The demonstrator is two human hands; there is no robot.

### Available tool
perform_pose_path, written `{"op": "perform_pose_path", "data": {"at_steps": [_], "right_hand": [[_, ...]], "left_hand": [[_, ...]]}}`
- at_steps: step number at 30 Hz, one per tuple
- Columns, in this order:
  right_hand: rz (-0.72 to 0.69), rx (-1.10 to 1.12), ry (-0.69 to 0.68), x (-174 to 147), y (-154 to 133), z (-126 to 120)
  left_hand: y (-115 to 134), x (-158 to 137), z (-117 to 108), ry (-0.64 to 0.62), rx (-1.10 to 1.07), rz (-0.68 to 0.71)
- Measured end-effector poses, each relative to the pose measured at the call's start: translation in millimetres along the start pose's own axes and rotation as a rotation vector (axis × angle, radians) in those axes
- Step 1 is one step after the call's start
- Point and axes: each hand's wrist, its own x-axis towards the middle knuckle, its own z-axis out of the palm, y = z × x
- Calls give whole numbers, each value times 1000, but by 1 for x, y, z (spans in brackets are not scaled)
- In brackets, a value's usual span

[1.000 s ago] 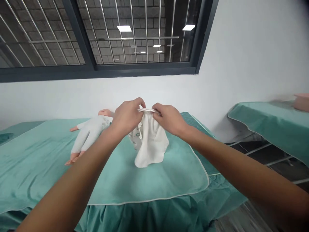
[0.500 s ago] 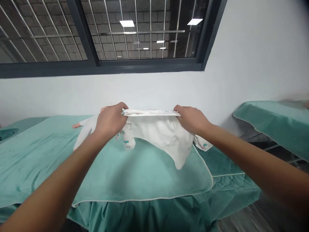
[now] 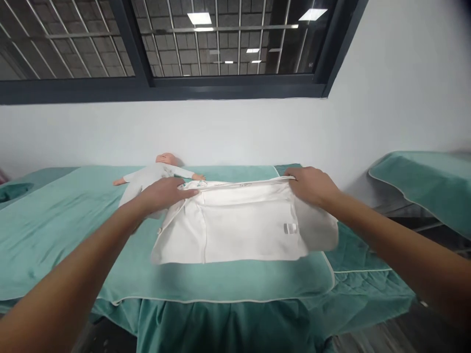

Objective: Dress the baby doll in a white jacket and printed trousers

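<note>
Between my two hands a white baby garment [image 3: 246, 220] is stretched by its upper edge, its plain side facing me and a small label showing at the right. My left hand [image 3: 165, 193] pinches the left end of that edge, thumb on top. At the other end my right hand [image 3: 311, 185] has its fingers closed round the cloth. The lower part of the garment hangs over the green bed cover [image 3: 235, 282]. Behind my left hand a baby doll [image 3: 152, 174] in white clothes lies on its back, partly hidden by my hand and forearm.
A white wall [image 3: 228, 132] rises behind the bed, with a dark-framed barred window [image 3: 235, 88] above. To the right, past a gap, stands another green-covered bed [image 3: 434, 186]. Dark floor [image 3: 375, 333] shows at the lower right.
The garment has unfolded and now hangs wider and flatter. My hands have moved slightly apart, and the doll's head and arm have come into view. The camera view has shifted a little.
</note>
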Motion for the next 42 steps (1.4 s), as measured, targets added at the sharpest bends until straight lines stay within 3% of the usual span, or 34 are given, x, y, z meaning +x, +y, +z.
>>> {"op": "perform_pose_path", "data": {"at_steps": [2, 3, 5, 8, 9, 11, 13, 16, 22, 28, 34, 42], "right_hand": [[-1, -106, -71, 10, -7, 10], [-4, -142, -88, 16, -12, 17], [2, -183, -51, 23, -26, 39], [-44, -182, 134, 23, -57, 86], [-104, -145, 166, 21, -68, 104], [-256, 6, 96, 17, -89, 138], [-222, 152, 7, 19, -104, 166], [-73, 214, -58, 34, -111, 192], [75, 131, 30, 61, -110, 202], [152, 139, 40, 76, -115, 207], [119, 155, -4, 106, -95, 218], [163, 267, -76, 120, -83, 229]], "left_hand": [[-10, 14, 13, -173, 200, -50], [-13, 19, 22, -199, 279, -68], [-18, 25, 46, -111, 381, -81], [-17, 19, 94, 116, 499, 33], [-16, 14, 113, 133, 501, 110], [-14, 6, 149, 41, 379, 222], [-13, 3, 179, -58, 224, 221], [-13, 13, 206, -94, 178, 171], [-5, 47, 212, -19, 223, -15], [7, 68, 227, 36, 215, -104], [-3, 93, 247, 66, 308, -97], [-8, 111, 251, 29, 358, -65]]}}
